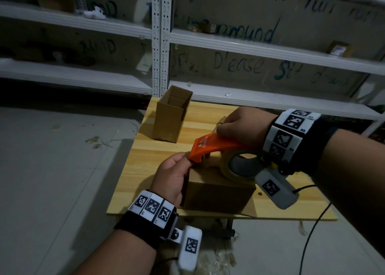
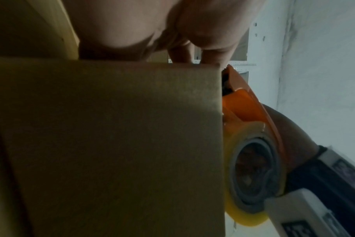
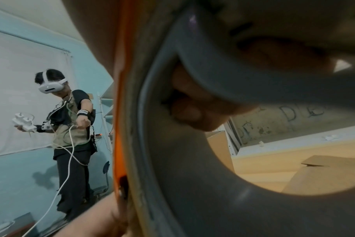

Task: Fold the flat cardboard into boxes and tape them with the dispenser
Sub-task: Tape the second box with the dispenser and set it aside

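Your left hand (image 1: 173,177) is curling against the left end of the closed box (image 1: 218,193) on the surface (image 1: 158,150), fingertips at the dispenser nose. Your right hand (image 1: 243,127) is gripping the orange tape dispenser (image 1: 214,145) on the box top. Farther back, an open box (image 1: 170,116) is standing upright.

Dim indoor light, soft shadows, wide-angle bending at edges, wrist views blurred close-up
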A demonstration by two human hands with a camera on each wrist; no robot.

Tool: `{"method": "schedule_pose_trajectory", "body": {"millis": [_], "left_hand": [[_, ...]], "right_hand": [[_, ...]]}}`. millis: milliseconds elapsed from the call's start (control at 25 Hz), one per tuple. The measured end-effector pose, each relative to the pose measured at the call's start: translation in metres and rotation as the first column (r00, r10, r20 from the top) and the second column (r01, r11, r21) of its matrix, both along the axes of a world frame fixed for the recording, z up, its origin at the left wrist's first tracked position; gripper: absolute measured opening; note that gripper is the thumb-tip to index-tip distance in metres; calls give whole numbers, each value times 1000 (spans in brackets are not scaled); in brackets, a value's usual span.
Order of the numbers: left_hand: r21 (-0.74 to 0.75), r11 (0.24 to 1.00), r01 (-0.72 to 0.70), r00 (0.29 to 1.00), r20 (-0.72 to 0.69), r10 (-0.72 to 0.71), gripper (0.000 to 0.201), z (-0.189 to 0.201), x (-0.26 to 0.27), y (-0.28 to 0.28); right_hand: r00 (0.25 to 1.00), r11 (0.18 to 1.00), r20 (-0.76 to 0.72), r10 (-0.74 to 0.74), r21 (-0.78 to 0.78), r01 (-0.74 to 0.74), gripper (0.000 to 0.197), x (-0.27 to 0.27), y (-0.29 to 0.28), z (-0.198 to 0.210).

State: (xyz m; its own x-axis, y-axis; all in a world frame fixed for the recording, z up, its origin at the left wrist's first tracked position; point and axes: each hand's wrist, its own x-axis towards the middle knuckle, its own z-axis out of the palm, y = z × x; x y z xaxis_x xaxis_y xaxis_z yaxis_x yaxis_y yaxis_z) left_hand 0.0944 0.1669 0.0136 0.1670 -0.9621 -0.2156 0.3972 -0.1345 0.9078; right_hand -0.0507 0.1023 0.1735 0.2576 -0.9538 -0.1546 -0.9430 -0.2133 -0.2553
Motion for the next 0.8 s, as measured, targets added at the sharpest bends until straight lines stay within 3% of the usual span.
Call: {"method": "schedule_pose_trajectory", "body": {"millis": [80,280,440,680,800], "left_hand": [[-21,996,-82,987,137,84,15,0,0,0],[-79,991,-106,903,410,130,26,6,5,6],[-72,989,-130,893,424,149,27,6,9,16],[50,977,-209,927,328,182,20,-5,15,15],[91,973,-214,920,355,169,18,-8,13,13]], "right_hand": [[1000,1000,-4,14,3,-14,46,0,1,0],[999,999,-16,37,21,-36,43,-1,1,5],[998,998,-8,60,37,-59,46,0,2,5],[998,998,-12,66,16,-65,41,6,-2,2],[998,998,-18,55,22,-54,41,9,-5,0]]}}
